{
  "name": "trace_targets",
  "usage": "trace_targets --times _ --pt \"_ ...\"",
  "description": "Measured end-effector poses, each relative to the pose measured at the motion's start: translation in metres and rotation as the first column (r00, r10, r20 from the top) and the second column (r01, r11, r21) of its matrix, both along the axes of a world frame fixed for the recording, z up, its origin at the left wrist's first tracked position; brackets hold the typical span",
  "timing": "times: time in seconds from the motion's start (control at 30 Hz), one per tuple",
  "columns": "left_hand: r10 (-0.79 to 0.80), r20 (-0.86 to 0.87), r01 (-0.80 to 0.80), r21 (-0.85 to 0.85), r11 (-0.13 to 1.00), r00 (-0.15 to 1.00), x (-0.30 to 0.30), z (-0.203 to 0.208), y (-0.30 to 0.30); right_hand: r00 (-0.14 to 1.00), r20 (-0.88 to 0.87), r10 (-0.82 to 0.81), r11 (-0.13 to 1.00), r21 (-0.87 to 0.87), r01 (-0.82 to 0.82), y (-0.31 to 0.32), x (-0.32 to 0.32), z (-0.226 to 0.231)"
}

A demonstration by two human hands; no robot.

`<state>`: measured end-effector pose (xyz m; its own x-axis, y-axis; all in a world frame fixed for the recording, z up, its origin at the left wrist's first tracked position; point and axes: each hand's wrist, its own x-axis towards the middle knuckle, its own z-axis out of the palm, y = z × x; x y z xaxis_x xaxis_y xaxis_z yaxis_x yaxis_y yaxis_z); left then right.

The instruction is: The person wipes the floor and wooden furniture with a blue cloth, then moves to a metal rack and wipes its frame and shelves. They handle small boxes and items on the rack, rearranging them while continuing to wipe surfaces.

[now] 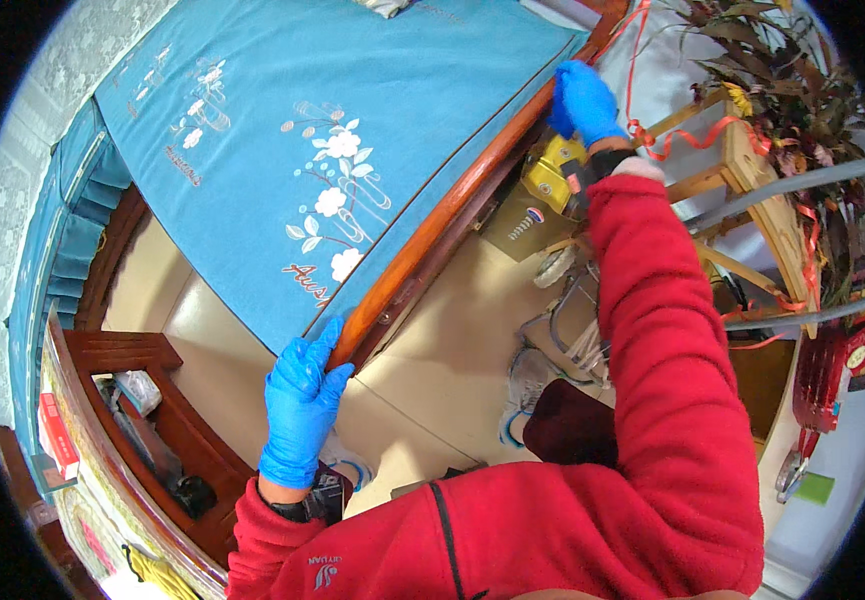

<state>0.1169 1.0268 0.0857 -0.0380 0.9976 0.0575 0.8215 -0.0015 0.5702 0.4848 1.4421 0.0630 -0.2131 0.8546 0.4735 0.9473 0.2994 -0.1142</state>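
Observation:
A blue cloth (242,160) with white embroidered flowers lies over a tabletop that has a polished wooden edge (442,220). At the near corner, my left hand (300,405), in a blue glove, is closed on the cloth where it meets the end of the wood. Its thumb sits by the wooden end and the fingers reach over the cloth. Toward the far end of the same edge, my right hand (587,103), also blue-gloved, is curled into a fist against the wood. What its fingers hold is hidden.
Under the edge stands an olive-coloured box (522,225) with a yellow packet (555,168). On the right are a wooden stand (747,150), dried flowers (782,80), red ribbon (697,135) and grey metal tubes (772,190). A brown wooden cabinet (177,440) is at left.

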Motion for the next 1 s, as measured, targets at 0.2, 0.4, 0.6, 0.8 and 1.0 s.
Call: trace_targets --times 0.2,0.4,0.6,0.8,1.0 --pt "-0.023 -0.029 0.024 0.048 0.999 0.999 0.0 0.001 0.001 0.997 0.081 -0.011 0.999 -0.043 0.015 0.045 0.024 -0.01" --pt "0.008 0.098 -0.015 0.076 0.997 0.995 0.002 -0.005 -0.001 0.994 0.004 -0.112 0.993 -0.039 0.112 -0.005 -0.004 -0.055" --pt "-0.007 0.138 -0.011 0.135 0.991 0.99 0.0 -0.016 -0.003 0.66 -0.723 -0.206 0.978 -0.176 0.112 -0.16 -0.136 -0.11" --pt "-0.024 0.202 0.001 0.113 0.994 0.979 -0.001 -0.018 -0.005 0.495 -0.86 -0.122 0.992 -0.103 0.067 -0.242 -0.177 -0.107" --pt "-0.009 0.132 -0.004 0.092 0.996 0.991 -0.003 -0.019 -0.003 -0.172 -0.904 -0.392 0.883 -0.317 -0.345 -0.282 -0.183 -0.087"
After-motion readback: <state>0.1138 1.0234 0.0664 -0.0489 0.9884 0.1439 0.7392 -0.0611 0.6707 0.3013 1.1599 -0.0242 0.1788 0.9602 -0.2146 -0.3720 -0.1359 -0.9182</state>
